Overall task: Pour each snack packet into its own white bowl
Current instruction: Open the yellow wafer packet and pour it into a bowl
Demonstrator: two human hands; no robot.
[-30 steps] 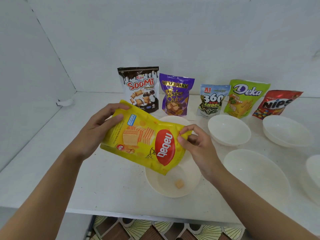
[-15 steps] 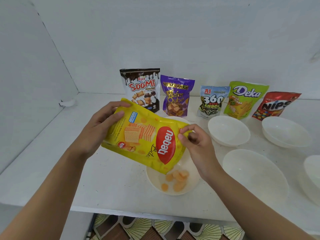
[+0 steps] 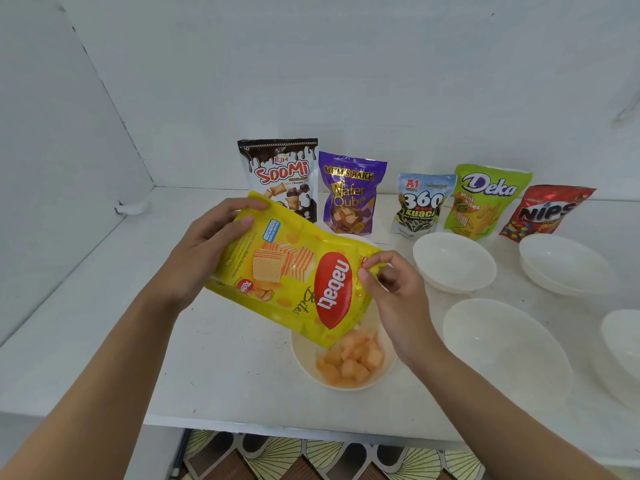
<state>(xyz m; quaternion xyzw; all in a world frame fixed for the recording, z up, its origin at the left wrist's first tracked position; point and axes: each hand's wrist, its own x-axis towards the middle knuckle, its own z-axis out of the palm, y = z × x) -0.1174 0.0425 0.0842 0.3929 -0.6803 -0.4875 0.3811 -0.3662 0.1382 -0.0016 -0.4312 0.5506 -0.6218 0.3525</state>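
The yellow Nabati packet [image 3: 294, 275] is tipped mouth-down over a white bowl [image 3: 303, 355] near the shelf's front edge. My left hand [image 3: 207, 251] grips the packet's raised bottom end. My right hand [image 3: 394, 292] pinches its upper edge near the mouth. Orange wafer bites [image 3: 351, 358] lie heaped in the bowl under the opening. Several empty white bowls sit to the right: one [image 3: 453, 261] behind, a big one [image 3: 505, 348] in front, another [image 3: 568, 265] farther right. The packet partly hides a further bowl [image 3: 349, 236].
Against the back wall stand a Soomi packet [image 3: 278, 174], a purple Wafer Qube packet [image 3: 351, 192], a 360 Kuaci packet [image 3: 420, 202], a green Deka packet [image 3: 485, 199] and a red Nips packet [image 3: 547, 213]. A bowl [image 3: 623, 341] is cut off at right. The shelf's front edge [image 3: 277, 427] drops to a patterned floor.
The packet has stayed tilted over the bowl while more wafer bites fell out; the bowl held one piece, then a few, and now holds a heap. Both hands keep their grip.
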